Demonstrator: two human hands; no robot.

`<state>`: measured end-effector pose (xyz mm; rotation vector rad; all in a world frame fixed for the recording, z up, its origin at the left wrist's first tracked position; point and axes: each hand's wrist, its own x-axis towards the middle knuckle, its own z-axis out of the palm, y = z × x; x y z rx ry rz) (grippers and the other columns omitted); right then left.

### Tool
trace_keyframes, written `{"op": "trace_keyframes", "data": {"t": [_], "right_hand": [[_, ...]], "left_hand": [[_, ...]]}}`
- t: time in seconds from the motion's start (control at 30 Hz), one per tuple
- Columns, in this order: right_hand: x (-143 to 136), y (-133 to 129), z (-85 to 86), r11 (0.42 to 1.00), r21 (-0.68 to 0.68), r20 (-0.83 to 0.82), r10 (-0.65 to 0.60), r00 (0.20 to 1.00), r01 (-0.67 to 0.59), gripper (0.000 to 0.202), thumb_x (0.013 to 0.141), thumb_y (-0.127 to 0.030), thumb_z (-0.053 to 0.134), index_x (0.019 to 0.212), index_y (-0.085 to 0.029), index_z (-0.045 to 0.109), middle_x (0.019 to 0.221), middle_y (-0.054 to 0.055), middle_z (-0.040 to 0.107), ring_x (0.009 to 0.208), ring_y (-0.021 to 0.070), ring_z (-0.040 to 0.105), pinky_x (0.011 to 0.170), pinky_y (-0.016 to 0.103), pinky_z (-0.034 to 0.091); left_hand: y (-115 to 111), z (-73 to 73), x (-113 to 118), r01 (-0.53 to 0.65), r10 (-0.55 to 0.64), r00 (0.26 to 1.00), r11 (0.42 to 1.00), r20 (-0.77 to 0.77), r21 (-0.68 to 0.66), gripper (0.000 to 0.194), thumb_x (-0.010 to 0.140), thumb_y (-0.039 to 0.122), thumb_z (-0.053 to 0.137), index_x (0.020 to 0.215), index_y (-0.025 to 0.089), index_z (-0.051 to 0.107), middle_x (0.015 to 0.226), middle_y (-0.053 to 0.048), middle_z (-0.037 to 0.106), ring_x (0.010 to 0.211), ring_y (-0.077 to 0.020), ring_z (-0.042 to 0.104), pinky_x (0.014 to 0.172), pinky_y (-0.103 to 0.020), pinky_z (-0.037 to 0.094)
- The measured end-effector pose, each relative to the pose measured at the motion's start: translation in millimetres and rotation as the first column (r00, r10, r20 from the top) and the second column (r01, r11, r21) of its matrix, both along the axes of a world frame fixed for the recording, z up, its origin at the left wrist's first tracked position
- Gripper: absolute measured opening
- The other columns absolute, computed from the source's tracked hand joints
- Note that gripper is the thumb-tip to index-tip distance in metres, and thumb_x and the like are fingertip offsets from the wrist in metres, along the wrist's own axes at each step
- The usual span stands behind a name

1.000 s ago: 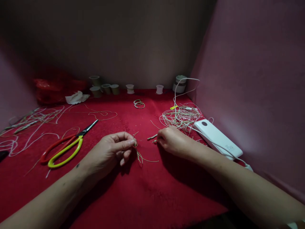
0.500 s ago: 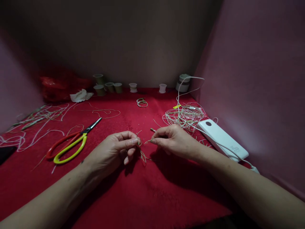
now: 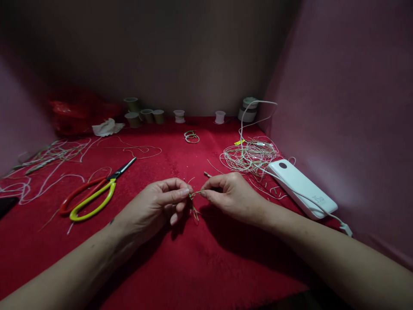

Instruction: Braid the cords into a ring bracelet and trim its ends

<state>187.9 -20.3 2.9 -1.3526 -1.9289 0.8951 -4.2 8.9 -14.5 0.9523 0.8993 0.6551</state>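
Observation:
Between thumb and forefinger, my left hand [image 3: 169,198] pinches a small knotted piece of thin greenish-tan cord [image 3: 194,212], whose loops and loose ends hang below the fingertips. My right hand [image 3: 226,193] is closed in a pinch on a strand of the same cord, just right of the left fingertips. A short stretch of strand runs between the two hands. The knot itself is mostly hidden by the left fingers. Behind my right fingertips lies a small dark-tipped bit of cord [image 3: 207,174] on the red cloth [image 3: 200,267].
Scissors [image 3: 93,193] with red and yellow handles lie left. A tangle of cord [image 3: 248,157] and a white power bank [image 3: 303,189] with its cable sit right. Pale strands [image 3: 54,155] spread far left. Cord rings [image 3: 191,137], spools [image 3: 158,116] and a jar [image 3: 248,110] are at the back.
My right hand has shifted slightly left, bringing its fingertips closer to my left hand and the knotted cord. The whole view has drifted a little.

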Motion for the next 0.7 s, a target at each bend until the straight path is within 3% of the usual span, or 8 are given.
{"op": "trace_keyframes", "data": {"t": [0.27,0.47,0.6,0.7], "right_hand": [[-6.9,-2.2,-4.5,0.998,-0.053,0.069,-0.036,0.997,0.04,0.021,0.083,-0.01,0.054,0.081,-0.009,0.075,0.069,0.005,0.069,0.059,0.0092,0.052,0.059,0.022,0.037],[-8.8,-3.3,-3.7,0.995,-0.097,0.061,-0.031,0.998,0.037,0.022,0.085,-0.011,0.052,0.078,-0.01,0.073,0.055,0.0,0.059,0.049,0.0063,0.042,0.051,0.021,0.032],[-9.9,-4.4,-1.1,0.971,-0.239,-0.057,-0.033,0.998,0.019,0.023,0.086,-0.01,0.047,0.079,-0.011,0.069,0.045,-0.004,0.051,0.041,0.0052,0.042,0.047,0.019,0.031],[-11.0,-3.6,1.9,0.907,-0.421,-0.173,-0.069,0.983,-0.011,0.024,0.085,-0.006,0.042,0.076,-0.012,0.064,0.043,-0.006,0.049,0.035,0.0049,0.04,0.041,0.018,0.031]], "left_hand": [[-2.7,-3.7,1.1,-0.002,0.002,1.0,1.0,0.001,0.007,0.021,0.07,0.029,0.078,0.074,0.015,0.063,0.047,0.004,0.055,0.036,-0.0053,0.045,0.035,-0.014,0.038],[-4.2,-7.6,0.4,0.012,-0.01,0.999,0.999,-0.036,0.052,0.019,0.072,0.03,0.076,0.077,0.018,0.063,0.05,0.004,0.056,0.039,-0.0063,0.047,0.036,-0.015,0.037],[-3.5,-9.9,1.6,0.027,-0.02,0.997,0.996,-0.071,0.088,0.019,0.073,0.031,0.076,0.076,0.018,0.062,0.05,0.004,0.056,0.039,-0.0067,0.046,0.037,-0.015,0.036],[-4.1,-10.0,2.5,0.033,-0.022,0.995,0.993,-0.092,0.114,0.02,0.073,0.033,0.075,0.076,0.018,0.062,0.051,0.004,0.055,0.04,-0.0069,0.046,0.037,-0.016,0.034]]}}
